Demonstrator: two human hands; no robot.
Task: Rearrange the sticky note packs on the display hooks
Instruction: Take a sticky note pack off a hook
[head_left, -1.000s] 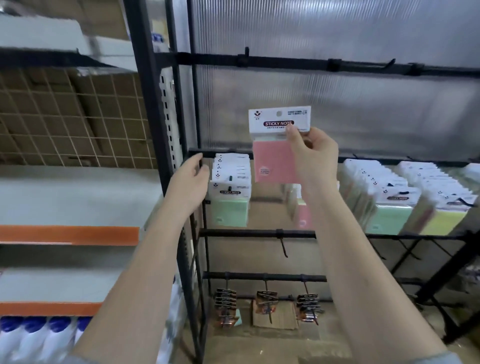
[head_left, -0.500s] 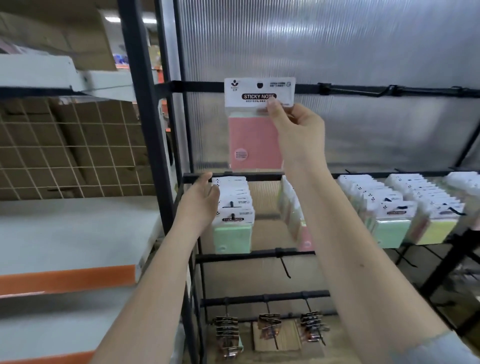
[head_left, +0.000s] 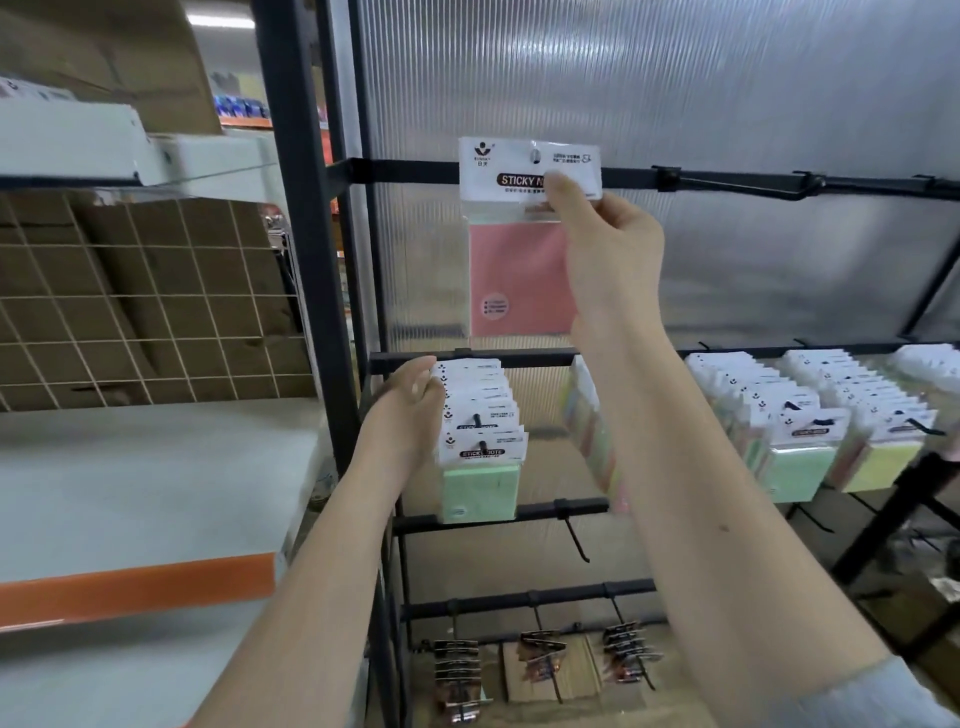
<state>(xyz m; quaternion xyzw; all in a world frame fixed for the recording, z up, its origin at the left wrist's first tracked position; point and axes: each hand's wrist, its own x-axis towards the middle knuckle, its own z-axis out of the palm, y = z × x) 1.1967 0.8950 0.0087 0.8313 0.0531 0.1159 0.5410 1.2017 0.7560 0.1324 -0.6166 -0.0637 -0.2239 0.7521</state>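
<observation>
The right hand (head_left: 608, 249) holds a pink sticky note pack (head_left: 519, 280) up against the top rail (head_left: 727, 179) of the black display rack, pinching the right part of the white header card between thumb and curled fingers. The card's hang hole sits level with the rail, over the spot where a hook seems to poke through, though the hook itself is mostly hidden behind the card. The pack hangs upright in front of the ribbed translucent back panel (head_left: 675, 78).

The left hand (head_left: 410, 400) is lower, at the left end of the second rail (head_left: 535, 358). Its fingers curl against the left edge of the far cards in a row of sticky note packs (head_left: 480, 415) hung on a hook; whether it grips them or only rests there I cannot tell. The near pack in that row is green (head_left: 480, 491).

To the right on the same rail hang more rows: one (head_left: 592, 436) partly hidden behind the right forearm, then two full rows with a green pack (head_left: 795, 467) and a yellow pack (head_left: 878, 465) at the near end. On the top rail, right of the held pack, an empty hook (head_left: 748, 186) juts out. Low on the rack, three hooks carry small dark packets (head_left: 540, 660). On the far left stands a shelf unit with orange-edged boards (head_left: 140, 587) and a wire grid in front of cardboard
</observation>
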